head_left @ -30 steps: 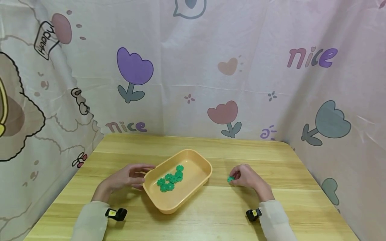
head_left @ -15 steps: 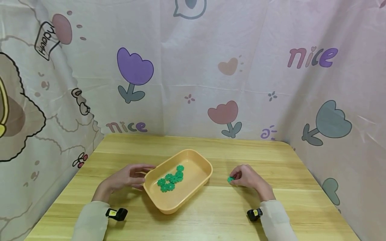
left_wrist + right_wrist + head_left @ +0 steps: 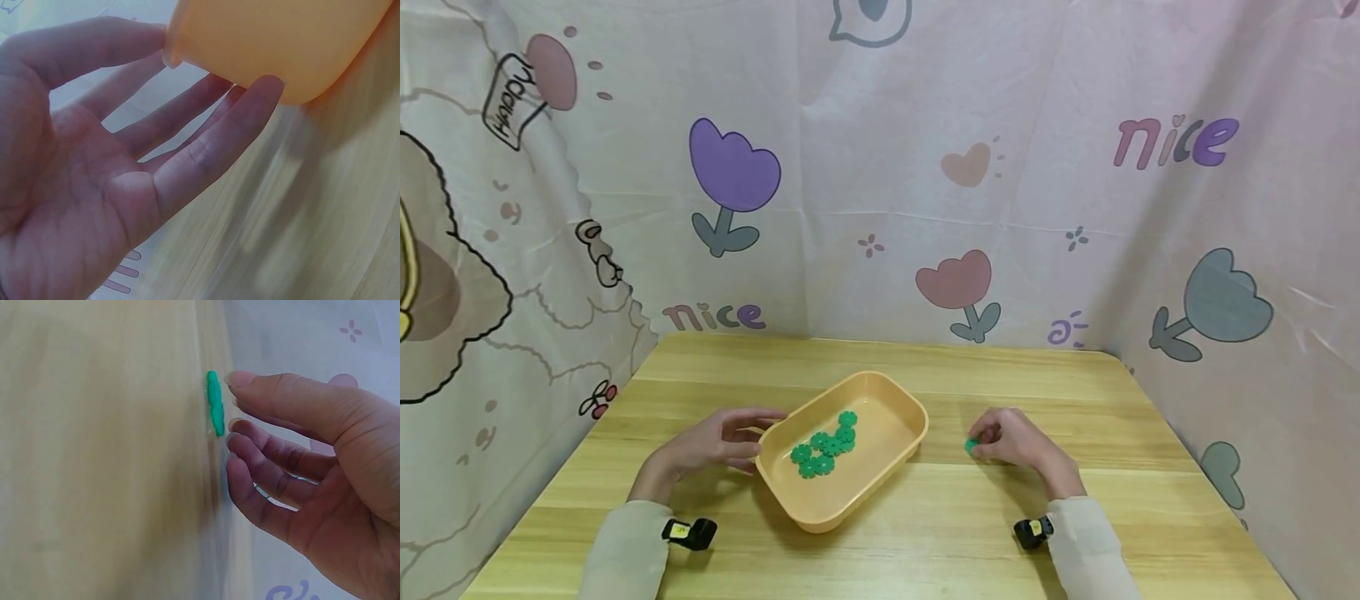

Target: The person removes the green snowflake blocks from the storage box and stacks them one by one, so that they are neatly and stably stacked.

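A yellow plastic tray (image 3: 880,492) stands at an angle in the middle of the table, with several green flower-shaped plastic discs (image 3: 831,446) inside. My left hand (image 3: 718,442) reaches its left corner. In the left wrist view, fairly straight fingers touch the tray's outer wall (image 3: 269,44), and one digit meets the rim. One more green disc (image 3: 215,403) lies flat on the tabletop to the right. My right hand (image 3: 1011,437) is beside it, its fingers loosely bent. The right wrist view has the fingertips (image 3: 240,379) just short of the disc.
The wooden table (image 3: 1045,375) is backed and flanked by a printed cloth (image 3: 865,167). Bare tabletop lies between the tray and my right hand. A black wrist camera (image 3: 692,533) sits on the left wrist and another black camera (image 3: 1032,532) on the right.
My right hand has shifted slightly over the loose disc, so less of it shows in the head view. The left hand and tray stay put.
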Demonstrator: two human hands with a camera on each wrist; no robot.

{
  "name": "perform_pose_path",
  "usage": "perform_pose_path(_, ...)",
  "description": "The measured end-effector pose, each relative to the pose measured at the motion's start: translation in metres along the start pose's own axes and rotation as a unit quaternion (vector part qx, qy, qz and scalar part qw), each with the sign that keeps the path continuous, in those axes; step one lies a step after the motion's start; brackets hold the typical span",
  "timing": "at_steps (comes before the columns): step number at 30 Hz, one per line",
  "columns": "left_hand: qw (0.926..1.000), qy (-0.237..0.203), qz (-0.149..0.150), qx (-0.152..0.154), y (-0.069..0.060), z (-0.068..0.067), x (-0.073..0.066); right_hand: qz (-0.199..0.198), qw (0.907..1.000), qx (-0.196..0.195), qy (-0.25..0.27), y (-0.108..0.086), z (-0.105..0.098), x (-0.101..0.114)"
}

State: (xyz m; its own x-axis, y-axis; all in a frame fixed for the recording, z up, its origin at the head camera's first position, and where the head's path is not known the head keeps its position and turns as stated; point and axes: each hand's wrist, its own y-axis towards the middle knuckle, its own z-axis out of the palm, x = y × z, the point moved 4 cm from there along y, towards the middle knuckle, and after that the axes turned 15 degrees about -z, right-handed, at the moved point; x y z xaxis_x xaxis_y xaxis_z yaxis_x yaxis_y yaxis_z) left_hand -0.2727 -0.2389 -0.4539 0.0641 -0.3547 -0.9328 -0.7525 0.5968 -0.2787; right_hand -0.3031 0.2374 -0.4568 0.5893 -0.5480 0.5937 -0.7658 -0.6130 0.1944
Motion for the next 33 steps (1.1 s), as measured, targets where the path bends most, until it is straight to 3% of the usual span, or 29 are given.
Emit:
perform_pose_path(7,1.0,-0.003,0.007,0.003,-0.002,-0.001,-0.002,-0.027,0.9989,-0.037,0.005,0.011,-0.005,0.019)
perform_pose_path(15,1.0,-0.004,0.008,0.002,-0.001,-0.001,-0.003,-0.106,0.9914,-0.065,0.039,0.033,-0.007,0.062)
perform_pose_path(20,0.9999,-0.003,0.009,0.002,-0.001,-0.001,-0.002,-0.148,0.9862,-0.053,0.052,0.055,-0.003,0.085)
perform_pose_path(33,1.0,0.001,0.01,0.0,-0.001,0.0,-0.001,-0.176,0.982,0.015,0.067,0.103,0.041,0.109)
